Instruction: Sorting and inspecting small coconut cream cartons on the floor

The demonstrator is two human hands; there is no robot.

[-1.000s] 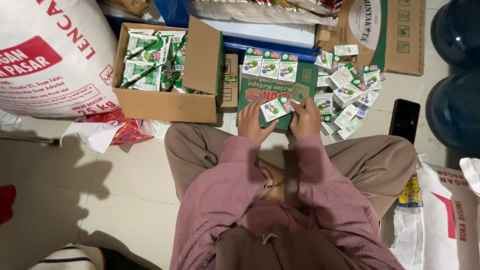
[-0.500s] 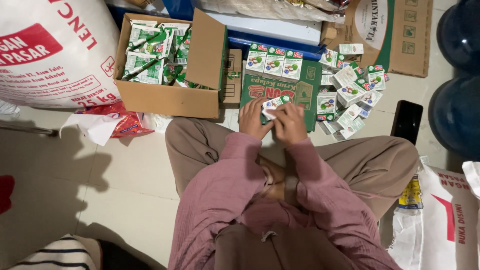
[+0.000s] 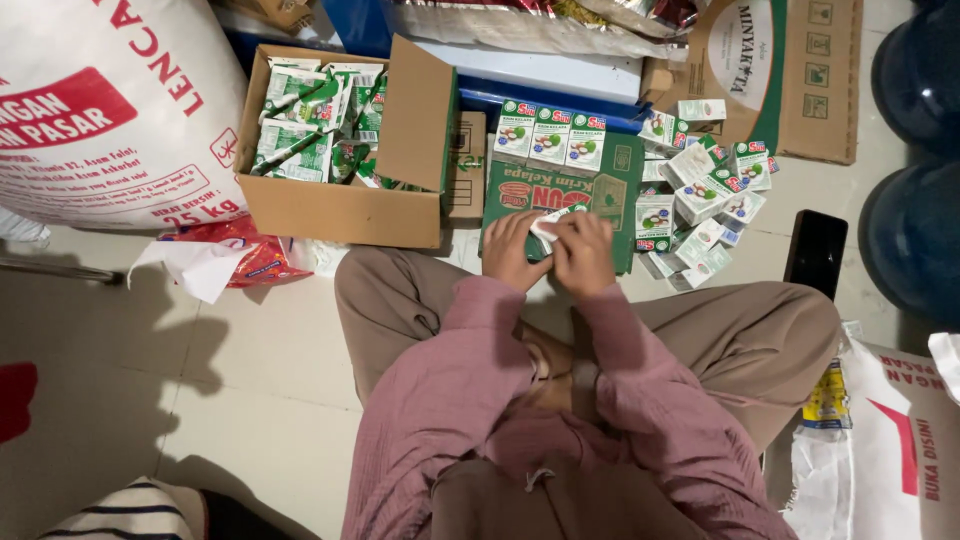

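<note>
We observed the person seated on the tiled floor with both arms in mauve sleeves extended forward over the knees. The left hand (image 3: pixel 512 250) and the right hand (image 3: pixel 583 252) met over a flattened green cardboard sheet (image 3: pixel 610 195), and between them they held one small white-and-green carton (image 3: pixel 552 220). The carton lay tilted, its upper end showing above the knuckles and its lower part hidden behind them. The fingers of both hands were curled and pressed together around the carton, pinching it from either side; we could not tell how the thumbs lay. Three like cartons stood in a row (image 3: pixel 550 135) along the far edge of the green sheet, well apart from the hands. A loose heap of the same cartons (image 3: pixel 705 195) lay just beside the sheet on the person's right. An open brown box (image 3: pixel 330 205), holding green-and-white cartons, stood to the left of the sheet. A black phone (image 3: pixel 817 252) lay on the floor near the right knee.
</note>
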